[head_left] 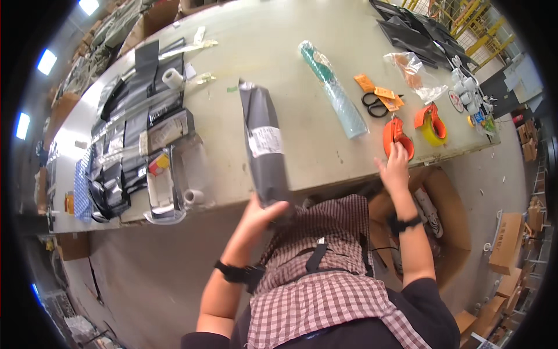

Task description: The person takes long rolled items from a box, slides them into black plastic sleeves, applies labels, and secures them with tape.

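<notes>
My left hand (258, 216) is closed round the near end of a long dark grey mailing bag package (268, 166) with a white label (265, 140). The package is held at the table's front edge, its far end pointing away from me. My right hand (396, 168) reaches over the near edge of an orange tape dispenser (390, 136). Its fingers are spread, thumb apart, with the fingertips at the dispenser; whether they touch it I cannot tell. A second orange dispenser with yellow tape (433, 129) lies to its right.
Black scissors (375, 106) and orange packets (385, 93) lie beyond the dispensers. A clear-wrapped teal roll (337, 93) is mid-table. Black bags (125, 134) and an open box (161, 189) crowd the left. Below the right edge stands a cardboard box (456, 232).
</notes>
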The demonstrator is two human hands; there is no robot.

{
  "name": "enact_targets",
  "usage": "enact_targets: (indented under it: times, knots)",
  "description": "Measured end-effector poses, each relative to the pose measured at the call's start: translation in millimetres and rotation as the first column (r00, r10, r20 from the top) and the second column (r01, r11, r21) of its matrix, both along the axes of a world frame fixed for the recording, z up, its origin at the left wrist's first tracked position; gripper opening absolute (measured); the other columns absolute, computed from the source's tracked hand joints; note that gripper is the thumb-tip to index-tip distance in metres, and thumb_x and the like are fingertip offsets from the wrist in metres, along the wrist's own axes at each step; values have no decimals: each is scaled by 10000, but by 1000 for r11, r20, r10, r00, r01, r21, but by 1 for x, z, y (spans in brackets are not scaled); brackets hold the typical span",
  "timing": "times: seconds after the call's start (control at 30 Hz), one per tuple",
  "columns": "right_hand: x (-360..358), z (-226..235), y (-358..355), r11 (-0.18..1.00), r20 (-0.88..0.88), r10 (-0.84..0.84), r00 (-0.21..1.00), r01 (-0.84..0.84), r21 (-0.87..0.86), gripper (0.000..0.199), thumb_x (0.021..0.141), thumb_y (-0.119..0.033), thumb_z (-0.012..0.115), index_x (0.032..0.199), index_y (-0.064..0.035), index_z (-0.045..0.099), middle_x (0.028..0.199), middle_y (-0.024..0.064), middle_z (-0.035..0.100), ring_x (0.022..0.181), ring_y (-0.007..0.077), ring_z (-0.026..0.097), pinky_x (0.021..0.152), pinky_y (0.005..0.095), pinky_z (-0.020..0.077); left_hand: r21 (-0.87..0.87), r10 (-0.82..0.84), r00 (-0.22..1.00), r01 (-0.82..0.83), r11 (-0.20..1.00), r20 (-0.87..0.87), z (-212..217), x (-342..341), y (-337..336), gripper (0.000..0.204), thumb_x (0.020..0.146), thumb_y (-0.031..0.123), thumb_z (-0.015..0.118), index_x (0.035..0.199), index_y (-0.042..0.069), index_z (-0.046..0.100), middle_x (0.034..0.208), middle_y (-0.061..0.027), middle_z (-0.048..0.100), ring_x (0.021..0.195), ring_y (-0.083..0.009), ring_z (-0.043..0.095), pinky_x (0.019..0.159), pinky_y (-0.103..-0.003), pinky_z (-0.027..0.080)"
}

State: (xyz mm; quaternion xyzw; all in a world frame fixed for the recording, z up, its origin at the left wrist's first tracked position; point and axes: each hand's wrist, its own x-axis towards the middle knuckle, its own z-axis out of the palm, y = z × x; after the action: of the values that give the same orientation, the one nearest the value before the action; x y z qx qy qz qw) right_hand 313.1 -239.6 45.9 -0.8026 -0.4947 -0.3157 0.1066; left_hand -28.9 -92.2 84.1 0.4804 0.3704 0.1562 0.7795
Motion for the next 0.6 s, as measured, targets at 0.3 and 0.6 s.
enact_targets:
  times: [0.3,0.6]
  knots:
    - [-112,24,23,954,-441,-166,-882,-257,156,602,768,-400,662,1205,-38,458,1042,41,553,873,86,552,626,178,459,386,-610,743,666,638,-275,-1,15,11,601,823,353,616,1270,10,406,932,-202,616,911,-221,605,806,-323,468]
    - [-11,128,238,808,-710,198,-676,-297,508,373,824,-175,527,1165,-49,441,761,-48,477,612,45,433,518,189,365,141,229,932,-196,970,-280,13,-61,57,416,851,222,588,1227,71,494,906,-84,637,781,-144,589,714,-263,472]
